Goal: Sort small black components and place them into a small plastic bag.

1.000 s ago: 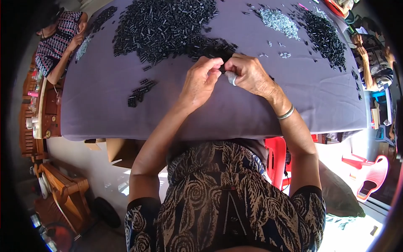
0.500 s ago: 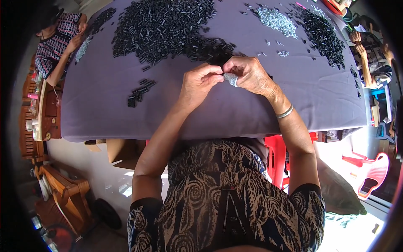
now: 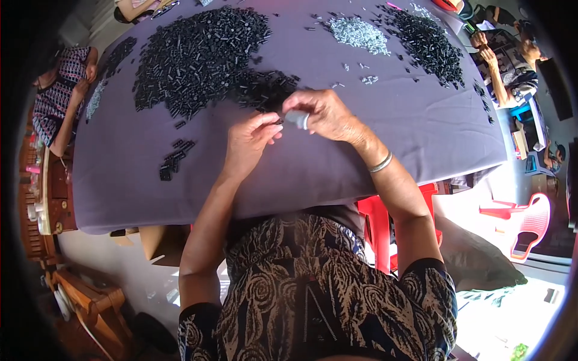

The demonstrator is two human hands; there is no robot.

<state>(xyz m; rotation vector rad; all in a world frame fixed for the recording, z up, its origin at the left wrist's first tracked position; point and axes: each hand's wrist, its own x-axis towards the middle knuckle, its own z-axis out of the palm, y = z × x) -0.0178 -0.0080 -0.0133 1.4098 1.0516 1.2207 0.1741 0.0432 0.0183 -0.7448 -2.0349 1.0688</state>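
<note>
My left hand (image 3: 245,143) is closed, with thumb and forefinger pinching a small black plastic piece (image 3: 279,122) above the table's front half. Just to its right, slightly apart, my right hand (image 3: 328,117) is curled with its fingers bent. A grey-white cover (image 3: 297,118) wraps one of its digits. Whatever sits between those right fingertips is hidden or too small to name. Beyond my hands lies a big pile of small black pieces (image 3: 198,63), with a smaller dark heap (image 3: 265,87) right behind the fingertips. Several joined black pieces (image 3: 174,159) lie left of my left hand.
A purple-grey cloth (image 3: 421,138) covers the table. At the back right are a pile of small clear or silvery parts (image 3: 359,35) and another black pile (image 3: 424,48). People sit at the left and right sides. A red plastic stool (image 3: 379,231) stands under the front edge.
My hands, touching before, are now a little apart, the right one drawn back from the black piece. The whole view has shifted, with the table's things lower and further left.
</note>
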